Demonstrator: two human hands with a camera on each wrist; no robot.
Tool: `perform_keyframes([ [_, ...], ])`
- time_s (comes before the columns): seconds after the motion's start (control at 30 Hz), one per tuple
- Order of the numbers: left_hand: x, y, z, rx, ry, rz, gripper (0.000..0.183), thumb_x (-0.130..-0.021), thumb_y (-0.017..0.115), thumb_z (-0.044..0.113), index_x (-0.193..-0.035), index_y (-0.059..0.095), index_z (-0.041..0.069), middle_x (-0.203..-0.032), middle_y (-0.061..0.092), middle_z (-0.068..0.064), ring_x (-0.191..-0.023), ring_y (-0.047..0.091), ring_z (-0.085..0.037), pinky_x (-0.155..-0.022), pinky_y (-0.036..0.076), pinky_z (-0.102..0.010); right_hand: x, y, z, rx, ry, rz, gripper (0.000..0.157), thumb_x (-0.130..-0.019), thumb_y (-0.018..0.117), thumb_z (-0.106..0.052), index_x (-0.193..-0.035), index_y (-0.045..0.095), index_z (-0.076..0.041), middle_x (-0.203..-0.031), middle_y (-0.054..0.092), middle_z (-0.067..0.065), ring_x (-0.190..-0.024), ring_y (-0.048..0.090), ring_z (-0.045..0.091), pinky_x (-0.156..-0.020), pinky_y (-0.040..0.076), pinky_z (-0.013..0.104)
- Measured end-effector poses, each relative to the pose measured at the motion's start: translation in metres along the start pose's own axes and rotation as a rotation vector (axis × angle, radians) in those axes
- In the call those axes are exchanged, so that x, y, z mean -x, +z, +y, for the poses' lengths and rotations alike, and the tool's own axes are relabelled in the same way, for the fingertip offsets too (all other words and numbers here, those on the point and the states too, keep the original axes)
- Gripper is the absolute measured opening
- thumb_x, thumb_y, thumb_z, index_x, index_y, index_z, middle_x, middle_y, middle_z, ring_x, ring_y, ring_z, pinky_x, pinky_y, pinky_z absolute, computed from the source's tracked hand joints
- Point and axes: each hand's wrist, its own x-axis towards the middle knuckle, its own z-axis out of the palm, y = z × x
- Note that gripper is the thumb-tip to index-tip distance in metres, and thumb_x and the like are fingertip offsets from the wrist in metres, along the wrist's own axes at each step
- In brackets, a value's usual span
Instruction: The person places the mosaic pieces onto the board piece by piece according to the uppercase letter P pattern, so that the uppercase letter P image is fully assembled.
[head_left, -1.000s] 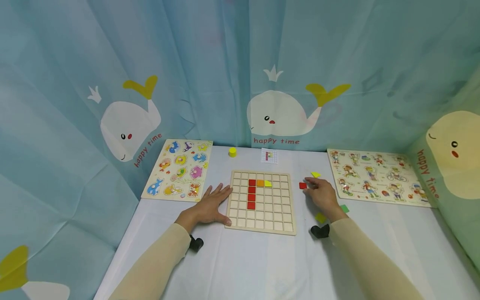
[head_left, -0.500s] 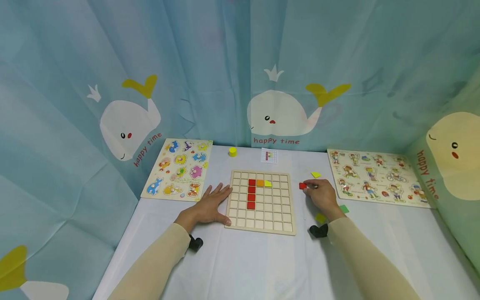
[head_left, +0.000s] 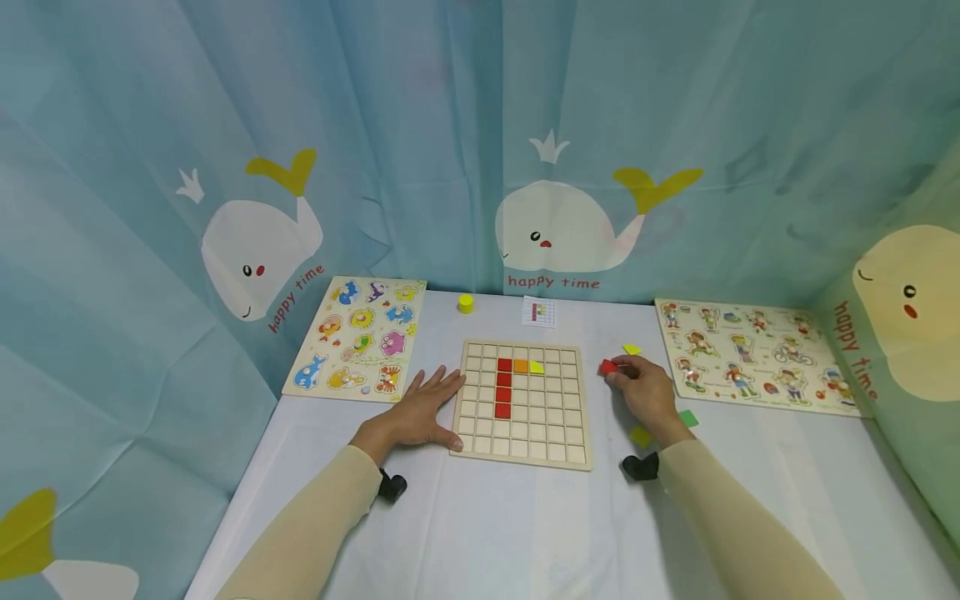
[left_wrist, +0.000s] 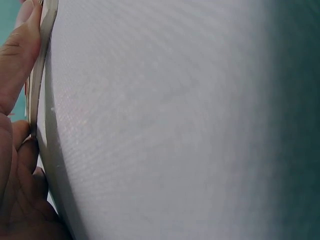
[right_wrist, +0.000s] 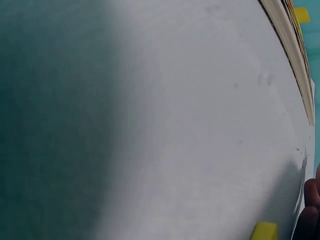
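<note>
A wooden grid board lies in the middle of the table in the head view. Set in its cells are a column of red square tiles, an orange tile and a yellow tile with a slanted side. My left hand rests with fingers spread on the board's left edge; the left wrist view shows its thumb on that edge. Right of the board, my right hand pinches a loose red square tile, which is tilted. In the right wrist view only some dark fingers show.
A yellow cylinder and a small printed pattern card are behind the board. Yellow pieces and a green piece lie about the right hand. Picture puzzles stand at left and right, before a curtain.
The right fingers have closed on the loose red tile, which lay flat beside them and is now tilted up. The left hand and the board stay put.
</note>
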Motion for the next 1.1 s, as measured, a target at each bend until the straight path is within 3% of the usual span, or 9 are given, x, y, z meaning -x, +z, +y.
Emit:
perform_keyframes([
  [0.3,0.0,0.0,0.002,0.003,-0.007,-0.007,0.122,-0.076,0.089,0.059,-0.17,0.022,0.022,-0.178,0.014,0.005,-0.166,-0.002,-0.019,-0.135,-0.009,-0.045,0.001,0.002,0.0,-0.037,0.014,0.08,0.036,-0.103,0.068,-0.012,-0.138,0.066,-0.008,-0.134,0.067,0.022,-0.12,0.06,0.037,-0.104,0.053,0.051],
  [0.5,0.001,-0.001,0.002,0.006,-0.017,-0.012,0.122,-0.076,0.089,0.059,-0.171,0.021,0.023,-0.178,0.013,0.006,-0.166,-0.002,-0.018,-0.135,-0.009,-0.045,0.005,0.003,-0.003,-0.042,-0.087,0.129,0.033,-0.102,0.069,-0.01,-0.135,0.069,-0.007,-0.127,0.07,0.02,-0.113,0.063,0.034,-0.088,0.055,0.031],
  [0.7,0.0,-0.001,0.002,0.005,-0.017,-0.011,0.121,-0.076,0.089,0.058,-0.171,0.021,0.023,-0.178,0.014,0.005,-0.166,-0.002,-0.018,-0.135,-0.009,-0.045,0.008,0.006,-0.008,-0.041,-0.168,0.171,0.03,-0.101,0.071,-0.008,-0.13,0.072,-0.008,-0.123,0.073,0.019,-0.109,0.066,0.032,-0.072,0.048,0.012],
  [1.1,0.001,-0.003,0.004,0.02,-0.011,-0.005,0.119,-0.077,0.089,0.056,-0.17,0.022,0.022,-0.178,0.016,0.004,-0.166,-0.001,-0.019,-0.135,-0.009,-0.046,0.02,0.013,-0.027,-0.06,-0.208,0.162,0.03,-0.101,0.07,-0.008,-0.131,0.072,-0.008,-0.121,0.074,0.017,-0.102,0.063,0.027,-0.07,0.045,0.014],
])
